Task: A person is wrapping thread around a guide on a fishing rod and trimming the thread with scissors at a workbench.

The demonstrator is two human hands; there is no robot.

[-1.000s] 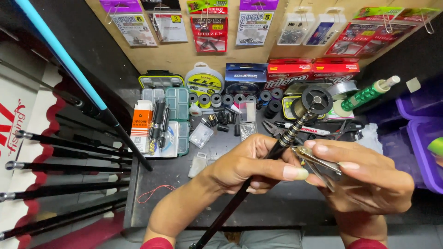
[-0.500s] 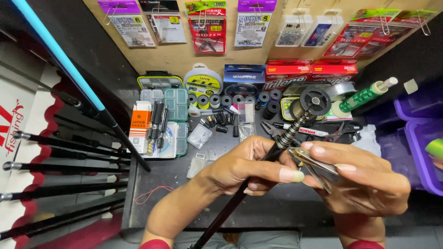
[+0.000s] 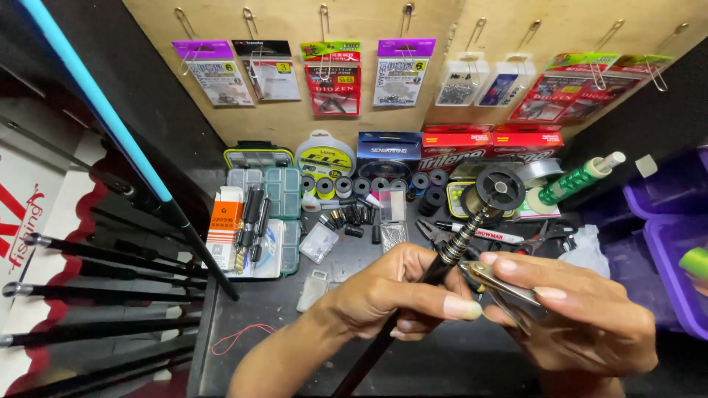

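My left hand (image 3: 394, 291) grips a black fishing rod (image 3: 413, 298) that runs from the bottom middle up to the right. The rod ends in a ribbed black and silver section (image 3: 463, 237) near a black spool (image 3: 500, 187). My right hand (image 3: 582, 313) holds small metal pliers (image 3: 501, 284), whose jaws point left and meet the rod just below the ribbed section, beside my left thumb. Both hands are above the dark workbench (image 3: 258, 324).
Small clear tackle boxes (image 3: 273, 214), an orange packet (image 3: 223, 225), line spools (image 3: 324, 156), red boxes (image 3: 490, 138) and a green bottle (image 3: 579, 179) crowd the bench's back. Packets of hooks hang on the wooden board (image 3: 332, 77). A blue rod (image 3: 110, 125) and several black rods (image 3: 96, 254) lie at left. Purple bins (image 3: 675, 236) stand at right.
None of the hands, the rod or the pliers has visibly moved; the view has shifted only slightly.
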